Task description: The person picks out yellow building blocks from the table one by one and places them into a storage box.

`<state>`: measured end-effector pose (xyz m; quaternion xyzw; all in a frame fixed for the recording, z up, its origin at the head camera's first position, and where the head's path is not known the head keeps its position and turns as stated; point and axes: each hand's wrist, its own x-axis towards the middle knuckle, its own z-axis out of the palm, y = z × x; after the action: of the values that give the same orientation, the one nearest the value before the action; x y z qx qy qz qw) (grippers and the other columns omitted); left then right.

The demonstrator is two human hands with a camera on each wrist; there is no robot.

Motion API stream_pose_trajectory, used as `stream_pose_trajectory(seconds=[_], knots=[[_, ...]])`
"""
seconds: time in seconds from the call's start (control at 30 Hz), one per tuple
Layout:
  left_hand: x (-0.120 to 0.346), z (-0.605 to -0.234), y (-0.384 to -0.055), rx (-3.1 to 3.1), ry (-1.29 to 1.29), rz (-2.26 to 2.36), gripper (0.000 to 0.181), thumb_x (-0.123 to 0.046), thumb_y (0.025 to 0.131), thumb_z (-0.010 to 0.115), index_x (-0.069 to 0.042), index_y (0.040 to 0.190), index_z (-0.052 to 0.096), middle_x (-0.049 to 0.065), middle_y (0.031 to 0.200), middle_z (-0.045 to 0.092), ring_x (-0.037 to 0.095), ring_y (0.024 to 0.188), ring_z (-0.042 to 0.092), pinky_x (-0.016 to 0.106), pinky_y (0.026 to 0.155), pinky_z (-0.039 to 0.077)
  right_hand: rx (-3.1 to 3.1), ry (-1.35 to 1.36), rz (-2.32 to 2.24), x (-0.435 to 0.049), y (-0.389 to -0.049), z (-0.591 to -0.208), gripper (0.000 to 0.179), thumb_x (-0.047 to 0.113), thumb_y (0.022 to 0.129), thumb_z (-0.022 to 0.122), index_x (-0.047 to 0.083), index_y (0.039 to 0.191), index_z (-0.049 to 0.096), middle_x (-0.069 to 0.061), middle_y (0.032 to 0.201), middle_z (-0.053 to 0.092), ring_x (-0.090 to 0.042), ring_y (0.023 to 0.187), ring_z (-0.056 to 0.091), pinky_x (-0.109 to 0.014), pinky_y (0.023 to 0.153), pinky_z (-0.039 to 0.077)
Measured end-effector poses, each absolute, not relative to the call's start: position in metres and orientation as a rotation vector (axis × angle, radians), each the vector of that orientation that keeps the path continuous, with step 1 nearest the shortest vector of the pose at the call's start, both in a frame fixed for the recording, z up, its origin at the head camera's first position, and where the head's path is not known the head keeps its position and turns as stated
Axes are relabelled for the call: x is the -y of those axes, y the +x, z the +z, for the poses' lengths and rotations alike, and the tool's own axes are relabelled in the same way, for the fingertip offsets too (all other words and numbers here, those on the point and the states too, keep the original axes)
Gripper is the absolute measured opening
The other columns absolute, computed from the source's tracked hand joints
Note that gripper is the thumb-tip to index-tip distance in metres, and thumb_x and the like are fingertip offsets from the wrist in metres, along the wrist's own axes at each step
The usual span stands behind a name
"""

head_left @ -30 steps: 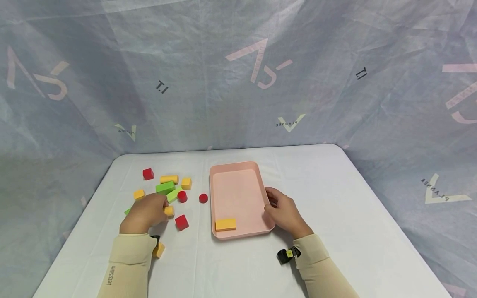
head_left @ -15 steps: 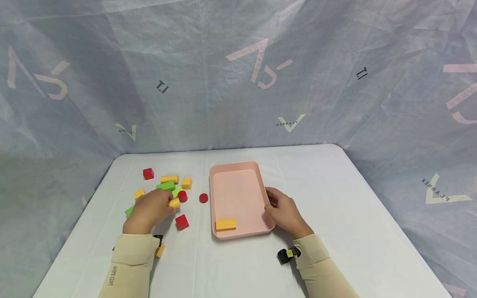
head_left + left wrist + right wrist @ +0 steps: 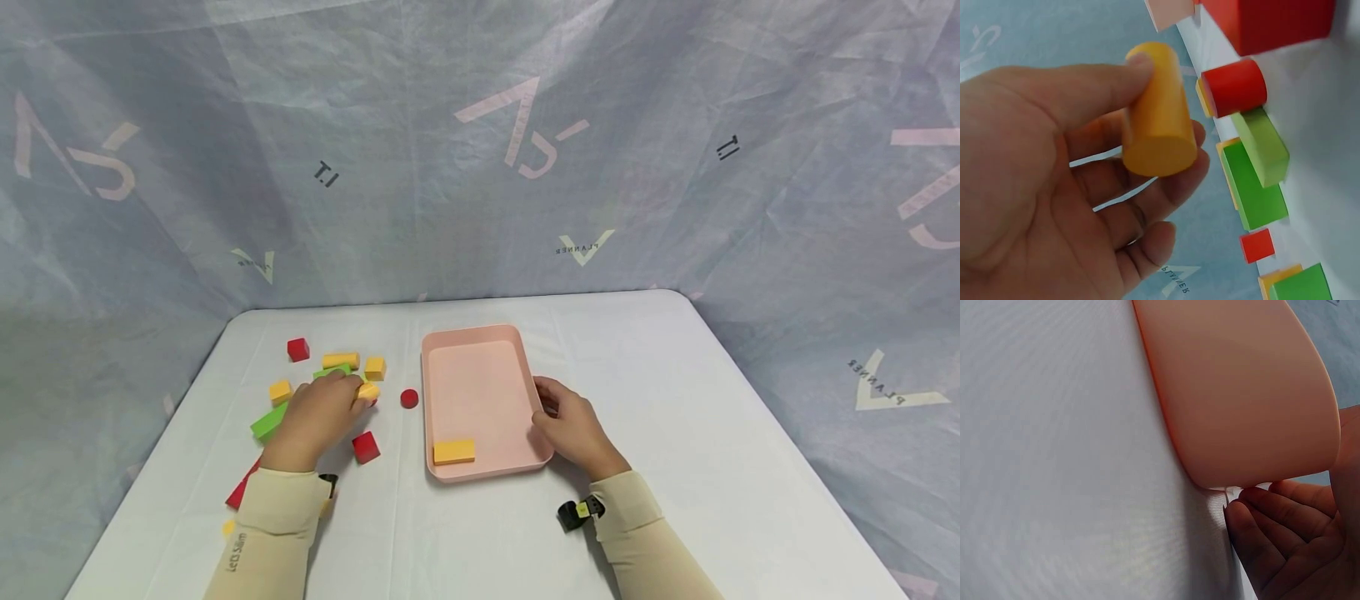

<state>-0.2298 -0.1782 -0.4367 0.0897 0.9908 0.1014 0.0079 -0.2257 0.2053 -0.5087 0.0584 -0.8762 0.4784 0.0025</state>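
Yellow smooth cylindrical block point(image 3: 1163, 122) is in our left hand point(image 3: 317, 421), off the table and left of the tray; we pinch it between the thumb and the fingers behind it, the lower fingers loosely bent. It hovers over a group of small blocks, just above a red cylindrical block point(image 3: 1235, 87) that lies on its side against a light-green rectangular block point(image 3: 1263, 147). Our right hand point(image 3: 573, 425) grips the right side of a pink rectangular plastic-looking tray point(image 3: 480, 392), thumb at the rim and fingers curled against the outer wall. Inside the tray, in its near left corner, we see a yellow rectangular block point(image 3: 453, 452). Between our left hand and the tray lies a red round block point(image 3: 408, 398), with a red cube point(image 3: 366, 448) nearer to us. Beyond the hand, a second yellow cylinder point(image 3: 341, 361) lies beside a yellow cube point(image 3: 375, 368) on the white cloth-covered table point(image 3: 637, 400).
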Motion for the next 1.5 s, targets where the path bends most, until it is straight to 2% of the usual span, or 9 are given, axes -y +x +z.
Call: stream_pose_trajectory(seconds=[0.13,0.23,0.4,0.57,0.7,0.83,1.1,1.5], knots=[[0.173,-0.438,-0.230,-3.103,0.265,0.305,0.035,-0.029,0.097,0.072,-0.004,0.121,0.069,0.010,0.100,0.066,0.029,0.092,0.061,0.054,0.087,0.050,2.749,0.177,1.499,-0.205,-0.226,-0.508,0.055,0.010,0.092,0.061,0.014,0.147,0.056,-0.004,0.134,0.069,-0.020,0.122,0.068,-0.040,0.103,0.054],[0.171,-0.437,-0.228,-3.113,0.277,0.333,0.036,-0.029,0.098,0.071,-0.005,0.124,0.068,0.010,0.099,0.065,0.028,0.088,0.060,0.053,0.085,0.052,2.746,0.177,1.509,-0.205,-0.226,-0.508,0.056,0.010,0.093,0.061,0.013,0.148,0.055,-0.004,0.135,0.068,-0.021,0.123,0.068,-0.040,0.104,0.054],[0.168,-0.437,-0.228,-3.134,0.342,0.409,0.031,-0.028,0.100,0.068,-0.006,0.121,0.068,0.008,0.094,0.063,0.024,0.083,0.058,0.048,0.080,0.055,2.742,0.173,1.518,-0.205,-0.226,-0.509,0.056,0.010,0.092,0.061,0.013,0.148,0.055,-0.004,0.135,0.068,-0.021,0.123,0.068,-0.041,0.104,0.054],[0.163,-0.437,-0.227,-3.124,0.336,0.466,0.038,-0.030,0.101,0.068,-0.004,0.128,0.065,0.010,0.102,0.063,0.025,0.087,0.059,0.049,0.086,0.057,2.747,0.172,1.512,-0.206,-0.226,-0.509,0.056,0.010,0.092,0.062,0.013,0.148,0.055,-0.004,0.136,0.068,-0.020,0.123,0.068,-0.041,0.104,0.054],[0.160,-0.437,-0.227,-3.115,0.325,0.489,0.045,-0.029,0.098,0.072,-0.003,0.135,0.063,0.014,0.114,0.065,0.029,0.096,0.063,0.053,0.095,0.057,2.748,0.165,1.514,-0.205,-0.226,-0.508,0.057,0.010,0.091,0.062,0.013,0.148,0.055,-0.004,0.135,0.068,-0.021,0.123,0.068,-0.040,0.104,0.054],[0.157,-0.438,-0.226,-3.120,0.351,0.507,0.047,-0.026,0.097,0.073,-0.001,0.135,0.062,0.018,0.122,0.064,0.033,0.107,0.065,0.055,0.100,0.054,2.749,0.160,1.518,-0.205,-0.225,-0.507,0.057,0.009,0.091,0.061,0.013,0.148,0.055,-0.005,0.135,0.068,-0.021,0.123,0.068,-0.040,0.104,0.054],[0.151,-0.442,-0.226,-3.144,0.385,0.483,0.046,-0.025,0.097,0.073,-0.003,0.135,0.062,0.016,0.123,0.063,0.030,0.109,0.064,0.053,0.099,0.056,2.740,0.169,1.525,-0.204,-0.224,-0.506,0.057,0.008,0.092,0.061,0.011,0.148,0.054,-0.006,0.136,0.068,-0.023,0.124,0.067,-0.042,0.105,0.053],[0.136,-0.444,-0.226,-3.177,0.495,0.494,0.034,-0.014,0.095,0.071,-0.002,0.126,0.065,0.012,0.113,0.063,0.025,0.095,0.064,0.048,0.093,0.058,2.748,0.167,1.511,-0.204,-0.225,-0.507,0.056,0.008,0.093,0.061,0.012,0.148,0.055,-0.005,0.136,0.068,-0.021,0.124,0.067,-0.040,0.104,0.054]])
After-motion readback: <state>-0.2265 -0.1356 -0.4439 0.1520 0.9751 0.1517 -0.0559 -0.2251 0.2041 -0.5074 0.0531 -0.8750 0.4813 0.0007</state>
